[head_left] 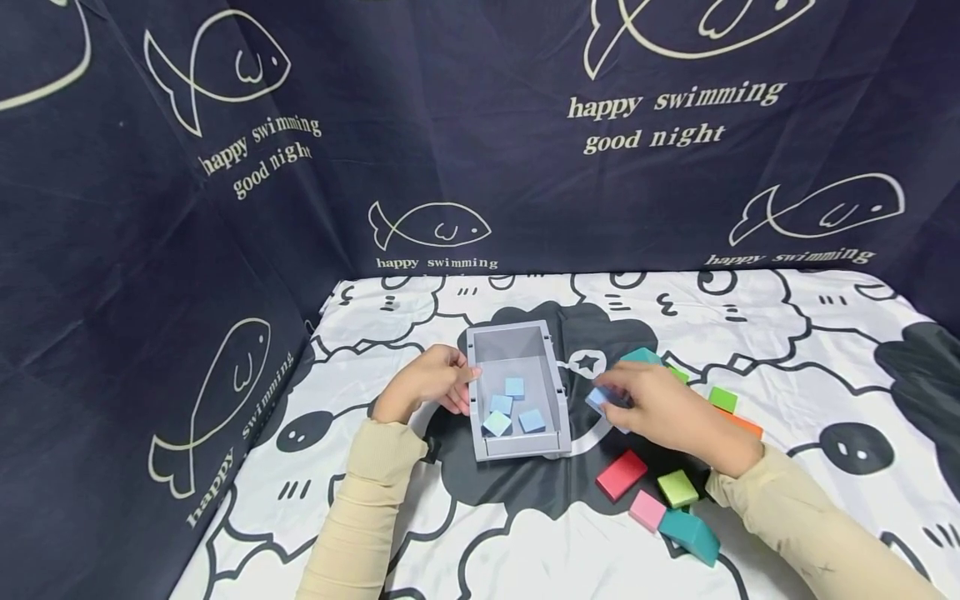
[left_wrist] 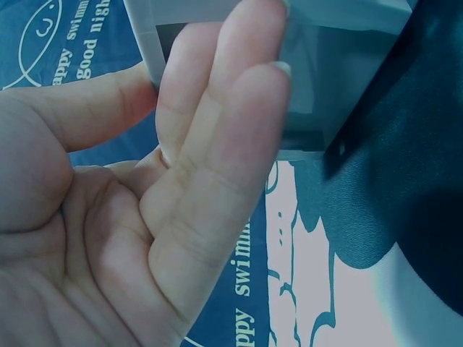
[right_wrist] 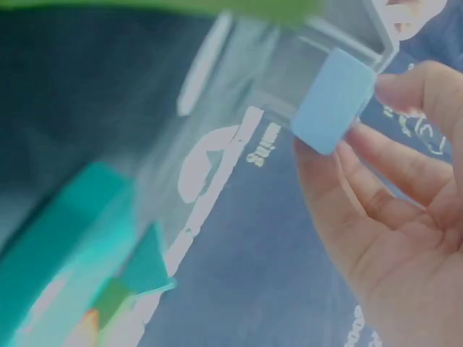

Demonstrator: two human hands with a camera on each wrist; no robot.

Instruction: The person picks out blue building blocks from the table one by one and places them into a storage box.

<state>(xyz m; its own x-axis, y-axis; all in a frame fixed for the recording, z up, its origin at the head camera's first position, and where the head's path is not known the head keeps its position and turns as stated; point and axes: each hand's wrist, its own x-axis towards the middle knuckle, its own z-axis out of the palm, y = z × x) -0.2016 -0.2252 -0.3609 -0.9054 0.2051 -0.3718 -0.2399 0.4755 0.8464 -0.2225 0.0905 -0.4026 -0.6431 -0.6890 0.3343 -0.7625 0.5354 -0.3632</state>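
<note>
A grey open box (head_left: 564, 417) stands on the patterned cloth, with several light blue blocks (head_left: 514, 387) lying loose inside, mostly in its near half. My left hand (head_left: 431, 382) holds the box by its left side, the thumb on the rim and the other fingers against the outside of the wall. To the right of the box, my right hand (head_left: 663, 407) pinches a blue block (right_wrist: 335, 101) between thumb and fingers. That block is apart from the box in the head view, and the hand partly hides it there.
Near the right forearm lie a red block (head_left: 622, 475), a pink block (head_left: 647, 510), a yellow-green block (head_left: 678, 488) and a teal block (head_left: 692, 536). Beyond that hand are another teal block (head_left: 641, 356), a green block (head_left: 723, 398) and an orange block (head_left: 744, 423). Dark curtains (head_left: 420, 133) hang behind.
</note>
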